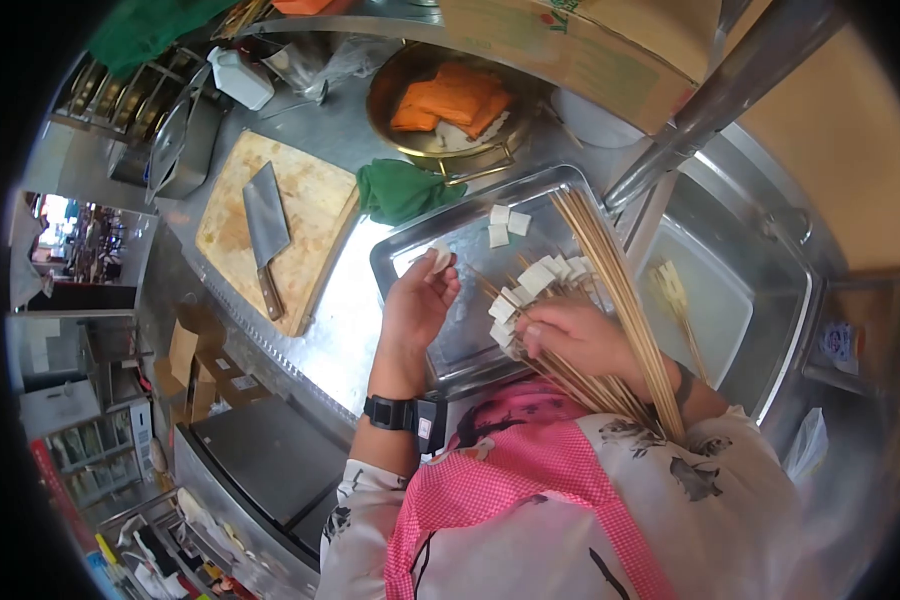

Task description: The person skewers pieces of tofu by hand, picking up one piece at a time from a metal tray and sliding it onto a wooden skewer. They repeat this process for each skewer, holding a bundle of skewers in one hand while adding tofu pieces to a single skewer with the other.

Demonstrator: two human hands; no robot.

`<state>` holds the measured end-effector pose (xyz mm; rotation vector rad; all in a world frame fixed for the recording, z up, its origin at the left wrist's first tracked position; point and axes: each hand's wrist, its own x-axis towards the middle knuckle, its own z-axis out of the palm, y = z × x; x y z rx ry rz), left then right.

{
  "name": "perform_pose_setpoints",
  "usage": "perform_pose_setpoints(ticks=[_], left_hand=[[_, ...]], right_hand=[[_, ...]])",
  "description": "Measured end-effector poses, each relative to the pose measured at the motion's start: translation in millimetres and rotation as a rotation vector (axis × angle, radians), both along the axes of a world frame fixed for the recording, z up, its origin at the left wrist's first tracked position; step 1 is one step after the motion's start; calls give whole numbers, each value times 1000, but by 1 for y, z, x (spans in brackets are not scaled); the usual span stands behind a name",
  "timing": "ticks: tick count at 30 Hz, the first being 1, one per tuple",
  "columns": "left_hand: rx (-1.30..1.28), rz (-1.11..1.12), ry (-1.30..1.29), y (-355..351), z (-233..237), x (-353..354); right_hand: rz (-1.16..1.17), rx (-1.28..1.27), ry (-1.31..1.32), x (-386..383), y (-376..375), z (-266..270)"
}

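Note:
My left hand (417,305) is raised over the metal tray (440,345) and pinches a small white cube of food (440,255) at its fingertips. My right hand (575,340) is closed round a bundle of bamboo skewers (610,280); several of them carry white cubes (535,280) near my fingers. Two loose white cubes (508,225) lie on the tray's far side. A black watch (390,412) is on my left wrist.
A wooden cutting board (310,190) with a cleaver (265,235) lies to the left. A green cloth (402,190) sits beside a metal pan of orange slabs (450,100). A second tray (715,300) with a few skewers is at right. A cardboard box (590,50) stands behind.

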<state>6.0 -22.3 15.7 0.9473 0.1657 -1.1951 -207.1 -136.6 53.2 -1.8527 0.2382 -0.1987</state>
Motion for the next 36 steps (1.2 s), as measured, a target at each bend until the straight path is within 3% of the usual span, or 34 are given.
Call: perform_pose_setpoints(ticks=[20, 36], left_hand=[[-70, -27, 66, -11, 16, -22], [-35, -60, -238, -8, 26, -40]], right_hand=[[-8, -6, -23, -1, 1, -4], [-7, -29, -14, -1, 1, -6]])
